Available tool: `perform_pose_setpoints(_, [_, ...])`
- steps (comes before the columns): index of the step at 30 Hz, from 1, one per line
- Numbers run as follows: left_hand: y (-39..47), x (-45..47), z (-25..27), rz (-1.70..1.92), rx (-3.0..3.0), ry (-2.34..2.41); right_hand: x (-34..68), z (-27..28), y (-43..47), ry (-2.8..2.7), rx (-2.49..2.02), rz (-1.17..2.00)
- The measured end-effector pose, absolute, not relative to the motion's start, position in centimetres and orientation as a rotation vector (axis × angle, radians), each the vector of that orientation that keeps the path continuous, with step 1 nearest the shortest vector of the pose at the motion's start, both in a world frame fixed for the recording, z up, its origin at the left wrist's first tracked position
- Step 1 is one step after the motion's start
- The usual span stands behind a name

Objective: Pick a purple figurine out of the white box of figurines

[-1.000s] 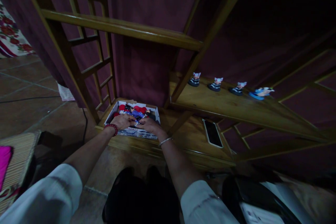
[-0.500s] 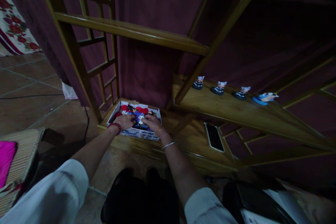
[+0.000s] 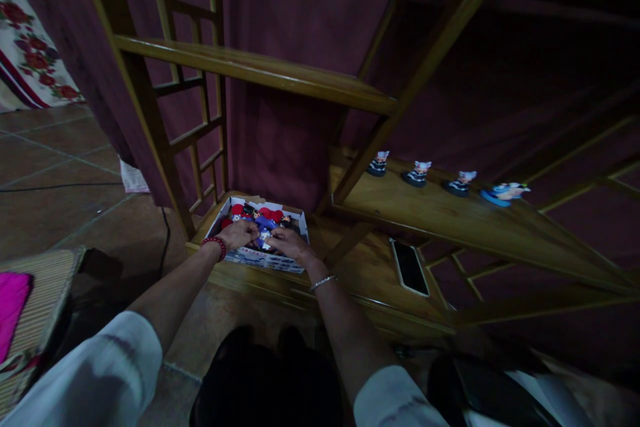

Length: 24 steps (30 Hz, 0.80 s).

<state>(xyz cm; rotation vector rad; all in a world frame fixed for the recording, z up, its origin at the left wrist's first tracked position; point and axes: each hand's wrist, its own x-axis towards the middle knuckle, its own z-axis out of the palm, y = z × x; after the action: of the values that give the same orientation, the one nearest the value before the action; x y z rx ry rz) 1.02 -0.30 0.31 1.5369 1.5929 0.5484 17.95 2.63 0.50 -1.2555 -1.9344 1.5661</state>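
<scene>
A white printed cardboard box (image 3: 270,260) stands open on the low wooden shelf, holding several small figurines with red, black and blue parts. My left hand (image 3: 239,235), with a red bead bracelet at the wrist, reaches over the box from the left, its fingers bent. From the other side comes my right hand (image 3: 290,244), a silver bracelet on its wrist, fingers curled inward. Between the two sets of fingertips is a blue and white figurine (image 3: 265,235), gripped from both sides at the box's front wall. The fingertips are small and partly hidden.
Several small figurines (image 3: 417,174) stand in a row on the raised shelf (image 3: 450,213) at right. A phone (image 3: 410,267) lies on the lower shelf. Wooden posts and a crossbar (image 3: 260,70) frame the box. A woven mat (image 3: 45,320) with pink cloth is at left.
Both hands have shifted slightly with the blue and white figurine, which shows a little lower between them. The camera view has moved a little.
</scene>
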Motion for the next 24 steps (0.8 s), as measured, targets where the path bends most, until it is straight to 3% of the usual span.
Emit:
perform_pose_setpoints(14, [-0.1, 0.3, -0.3, 0.46, 1.716, 1.7, 17.7, -0.9, 3.3, -1.774, -1.316, 1.553])
perform_pose_setpoints(24, [0.0, 0.7, -0.2, 0.314, 1.743, 1.952, 18.3, -1.4, 3.5, -2.058, -1.291, 1.196])
